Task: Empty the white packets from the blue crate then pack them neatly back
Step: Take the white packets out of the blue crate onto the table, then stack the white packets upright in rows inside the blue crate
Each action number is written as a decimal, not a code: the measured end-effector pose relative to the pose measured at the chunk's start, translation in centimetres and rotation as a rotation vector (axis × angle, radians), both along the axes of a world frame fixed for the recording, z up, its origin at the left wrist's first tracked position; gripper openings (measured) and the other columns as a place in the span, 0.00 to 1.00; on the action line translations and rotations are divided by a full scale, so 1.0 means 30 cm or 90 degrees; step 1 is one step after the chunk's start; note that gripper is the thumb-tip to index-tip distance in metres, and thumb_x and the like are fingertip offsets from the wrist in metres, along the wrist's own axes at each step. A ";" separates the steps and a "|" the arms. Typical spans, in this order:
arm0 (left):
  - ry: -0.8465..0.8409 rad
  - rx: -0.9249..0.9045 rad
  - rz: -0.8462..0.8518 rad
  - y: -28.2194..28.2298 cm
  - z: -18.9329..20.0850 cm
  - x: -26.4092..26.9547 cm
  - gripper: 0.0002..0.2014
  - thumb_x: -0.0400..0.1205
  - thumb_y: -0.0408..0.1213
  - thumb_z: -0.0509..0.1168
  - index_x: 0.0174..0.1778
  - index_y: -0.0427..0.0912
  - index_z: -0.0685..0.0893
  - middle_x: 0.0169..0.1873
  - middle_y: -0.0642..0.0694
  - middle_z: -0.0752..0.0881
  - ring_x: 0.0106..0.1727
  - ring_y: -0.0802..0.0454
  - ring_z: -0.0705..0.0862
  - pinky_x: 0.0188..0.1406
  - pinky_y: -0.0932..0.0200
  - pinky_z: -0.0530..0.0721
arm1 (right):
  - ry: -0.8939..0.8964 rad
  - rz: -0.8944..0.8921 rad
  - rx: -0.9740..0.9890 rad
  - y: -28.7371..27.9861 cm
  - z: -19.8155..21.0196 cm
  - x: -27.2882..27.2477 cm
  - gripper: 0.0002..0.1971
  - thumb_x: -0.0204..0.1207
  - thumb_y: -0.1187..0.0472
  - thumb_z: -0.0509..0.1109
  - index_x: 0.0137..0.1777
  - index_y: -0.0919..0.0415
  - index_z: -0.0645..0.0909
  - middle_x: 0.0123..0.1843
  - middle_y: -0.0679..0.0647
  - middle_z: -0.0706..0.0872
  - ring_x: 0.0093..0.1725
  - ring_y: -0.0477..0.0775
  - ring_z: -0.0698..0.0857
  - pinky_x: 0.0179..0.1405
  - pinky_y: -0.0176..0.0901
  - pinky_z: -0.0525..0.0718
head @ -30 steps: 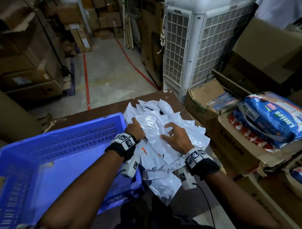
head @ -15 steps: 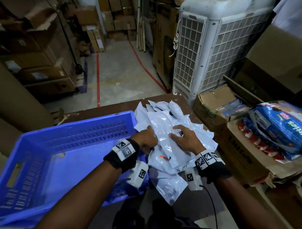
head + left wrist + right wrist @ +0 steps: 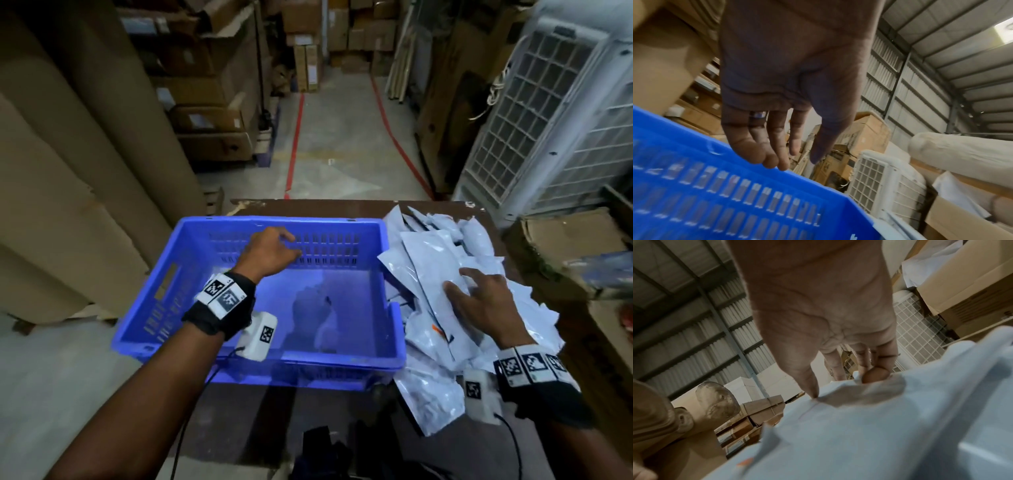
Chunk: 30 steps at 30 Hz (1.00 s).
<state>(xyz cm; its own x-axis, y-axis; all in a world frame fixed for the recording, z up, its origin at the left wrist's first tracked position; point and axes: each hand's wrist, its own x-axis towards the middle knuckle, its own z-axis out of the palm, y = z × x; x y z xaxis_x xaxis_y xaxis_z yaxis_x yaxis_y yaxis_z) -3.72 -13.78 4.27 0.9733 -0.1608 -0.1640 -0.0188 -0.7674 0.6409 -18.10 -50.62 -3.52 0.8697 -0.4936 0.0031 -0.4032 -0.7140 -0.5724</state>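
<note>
At nine o'clock of the brown table (image 3: 239, 411) lean tall cardboard sheets (image 3: 68, 171), and the blue crate (image 3: 164, 301) sits on the table's left half with the left hand (image 3: 270, 251) hovering over its far slatted wall, fingers loose and holding nothing. Just right of the crate, touching its side, the white packets (image 3: 428, 274) lie heaped, the right hand (image 3: 479, 301) resting spread on top, fingertips pressing the plastic. Toward two o'clock stand a white air cooler (image 3: 548, 120) and an open carton (image 3: 565, 246).
</note>
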 end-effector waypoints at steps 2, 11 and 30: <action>0.000 0.012 0.021 0.085 -0.022 0.006 0.12 0.75 0.43 0.77 0.51 0.49 0.85 0.32 0.49 0.83 0.46 0.43 0.87 0.41 0.58 0.78 | -0.003 -0.011 -0.037 0.026 0.020 0.001 0.34 0.69 0.29 0.66 0.67 0.52 0.83 0.58 0.71 0.85 0.59 0.71 0.84 0.66 0.64 0.80; -0.170 0.131 0.148 0.447 -0.063 0.043 0.19 0.69 0.44 0.79 0.55 0.50 0.87 0.54 0.38 0.85 0.59 0.35 0.84 0.63 0.46 0.78 | -0.130 0.075 0.034 0.345 0.165 -0.111 0.06 0.75 0.50 0.77 0.46 0.50 0.86 0.38 0.49 0.88 0.37 0.50 0.87 0.40 0.50 0.85; 0.006 0.191 0.137 0.842 -0.128 0.039 0.30 0.80 0.31 0.68 0.80 0.45 0.73 0.69 0.30 0.80 0.67 0.33 0.80 0.68 0.45 0.78 | -0.026 -0.004 -0.044 0.584 0.097 -0.137 0.17 0.63 0.71 0.80 0.52 0.59 0.91 0.37 0.54 0.90 0.38 0.58 0.89 0.43 0.42 0.81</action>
<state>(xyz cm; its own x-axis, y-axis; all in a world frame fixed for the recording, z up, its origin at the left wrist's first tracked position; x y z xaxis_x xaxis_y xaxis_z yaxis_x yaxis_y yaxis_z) -2.55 11.49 0.43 0.9779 0.1039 -0.1814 0.1680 -0.9070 0.3862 -22.21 -33.10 -0.60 0.8650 -0.4966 0.0723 -0.3855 -0.7498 -0.5378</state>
